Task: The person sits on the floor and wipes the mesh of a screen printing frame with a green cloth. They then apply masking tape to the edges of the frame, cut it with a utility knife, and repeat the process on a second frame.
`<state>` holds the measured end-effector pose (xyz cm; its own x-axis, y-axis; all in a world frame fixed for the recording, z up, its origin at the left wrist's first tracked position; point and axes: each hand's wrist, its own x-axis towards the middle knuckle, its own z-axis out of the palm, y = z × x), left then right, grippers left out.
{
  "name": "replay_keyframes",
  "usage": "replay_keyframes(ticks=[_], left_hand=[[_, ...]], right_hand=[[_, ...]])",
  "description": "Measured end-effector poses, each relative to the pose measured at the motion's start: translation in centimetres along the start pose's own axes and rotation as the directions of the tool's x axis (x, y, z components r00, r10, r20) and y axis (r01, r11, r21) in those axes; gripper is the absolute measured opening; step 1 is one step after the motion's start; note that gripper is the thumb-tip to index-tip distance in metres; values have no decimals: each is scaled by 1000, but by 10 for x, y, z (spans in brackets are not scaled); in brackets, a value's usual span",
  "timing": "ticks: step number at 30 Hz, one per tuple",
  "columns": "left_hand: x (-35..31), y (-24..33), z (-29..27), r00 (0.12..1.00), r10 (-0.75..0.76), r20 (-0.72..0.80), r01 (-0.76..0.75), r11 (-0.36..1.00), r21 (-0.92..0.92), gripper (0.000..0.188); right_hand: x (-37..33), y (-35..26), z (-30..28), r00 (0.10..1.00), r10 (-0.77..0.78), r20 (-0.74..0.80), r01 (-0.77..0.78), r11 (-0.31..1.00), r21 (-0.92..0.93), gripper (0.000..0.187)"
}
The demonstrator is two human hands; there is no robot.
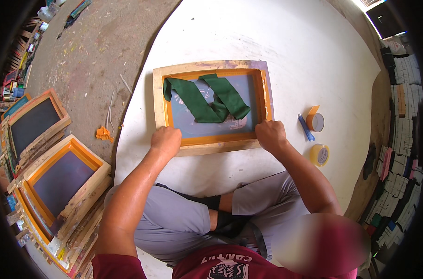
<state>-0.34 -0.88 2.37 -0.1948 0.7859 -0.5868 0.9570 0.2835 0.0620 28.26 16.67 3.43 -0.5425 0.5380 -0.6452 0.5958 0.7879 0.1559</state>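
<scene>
Wooden screen frame [211, 104] flat at centre of white board [286, 42]. Left hand [166, 141] and right hand [270, 134] curled, pressing near rail. Green ribbon [206, 97] lying on mesh. Orange tape already lining inner edges; tape rolls [317, 138] near right edge, blue cutter [306, 127] beside.

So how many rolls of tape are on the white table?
2. One tape roll lies right of the wooden frame, beside a blue tool; the other tape roll lies just nearer the person. More may be hidden.

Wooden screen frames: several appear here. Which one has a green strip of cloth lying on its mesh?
The wooden frame on the white board, under both hands. Only its mesh carries the green cloth strip; the stacked frames at left are bare.
</scene>
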Motion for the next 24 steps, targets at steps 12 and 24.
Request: replay_keyframes(ticks=[12,24], left_hand=[[1,-1,3,1000,1,-11,-1,1000,22,10],[6,5,8,998,60,-19,-55,975,214,12]], right_hand=[[4,0,8,997,-1,-79,3,1000,29,12],[6,-3,7,998,37,-56,-38,999,-5,12]])
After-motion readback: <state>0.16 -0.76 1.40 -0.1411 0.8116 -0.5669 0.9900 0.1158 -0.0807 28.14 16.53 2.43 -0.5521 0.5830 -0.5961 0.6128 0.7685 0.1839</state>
